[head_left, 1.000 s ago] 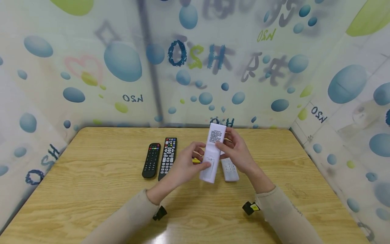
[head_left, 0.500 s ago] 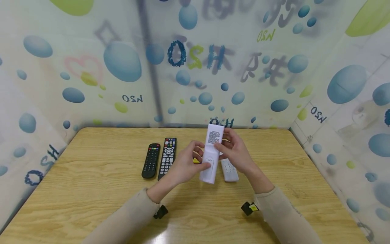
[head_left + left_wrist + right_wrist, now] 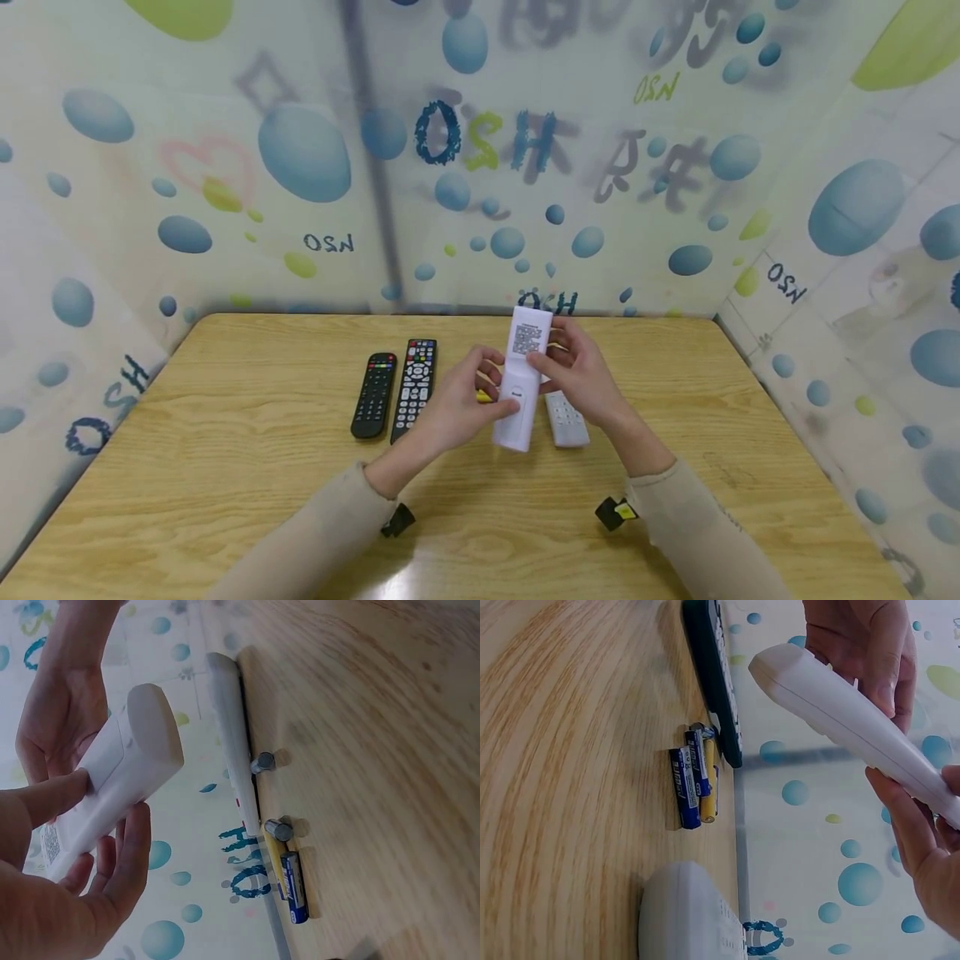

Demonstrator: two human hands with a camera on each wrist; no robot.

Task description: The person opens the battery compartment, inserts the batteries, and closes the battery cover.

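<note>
A white remote control (image 3: pixel 517 429) is held above the table, its back with a printed label and battery cover turned up in the head view. My left hand (image 3: pixel 453 408) grips its lower end, the thumb pressing on the battery cover and the fingers along the far edge. Higher up, my right hand (image 3: pixel 588 375) holds the other edge, thumb lying on the back below the label. The left wrist view shows the left thumb against the cover of the remote (image 3: pixel 154 742). From the right wrist, the remote (image 3: pixel 817 690) is seen side-on between both hands.
Another white remote (image 3: pixel 567 423) lies right of the held one. Two black remotes, one slim (image 3: pixel 372 396) and one with white keys (image 3: pixel 414 383), lie to the left. Several blue batteries (image 3: pixel 685 787) and yellow ones (image 3: pixel 709 806) lie between them on the wooden table (image 3: pixel 225 467).
The held remote's top end has tilted slightly left over the last second. A darker mark now shows at the latch of its battery cover. Both hands have barely moved.
</note>
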